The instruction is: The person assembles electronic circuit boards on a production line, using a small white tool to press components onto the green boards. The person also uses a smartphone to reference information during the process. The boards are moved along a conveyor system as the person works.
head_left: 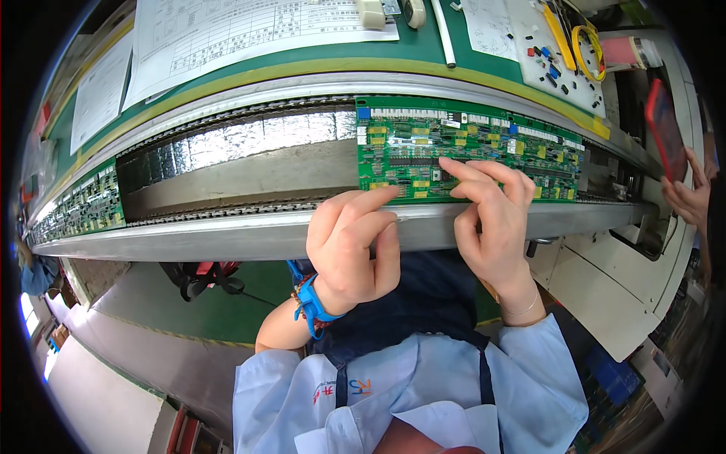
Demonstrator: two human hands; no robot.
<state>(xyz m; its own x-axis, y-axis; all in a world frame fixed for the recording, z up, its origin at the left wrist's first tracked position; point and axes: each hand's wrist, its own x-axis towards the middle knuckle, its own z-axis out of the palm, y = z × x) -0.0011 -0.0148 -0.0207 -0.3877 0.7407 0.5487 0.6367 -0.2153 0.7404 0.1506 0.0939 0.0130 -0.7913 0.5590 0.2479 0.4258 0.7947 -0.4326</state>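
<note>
A long green circuit board [484,151], packed with white connectors, yellow parts and dark chips, spans the two chain rails in front of me. My left hand [355,246] is at its near left corner, index finger stretched to the board's edge. Its thumb and middle finger come together just below, and anything between them is too small to make out. Farther right, my right hand [491,212] reaches over the near edge. Its index fingertip is by a long dark chip [414,162] mid-board, with the other fingers bent and apart.
Another green board [83,200] sits at the conveyor's left end. Beyond the far rail [249,91] lie printed sheets [249,45], a white board [567,76] with loose parts, and a yellow cable loop [588,53]. At right, another person's hand [688,193] holds a red phone-like object [665,129].
</note>
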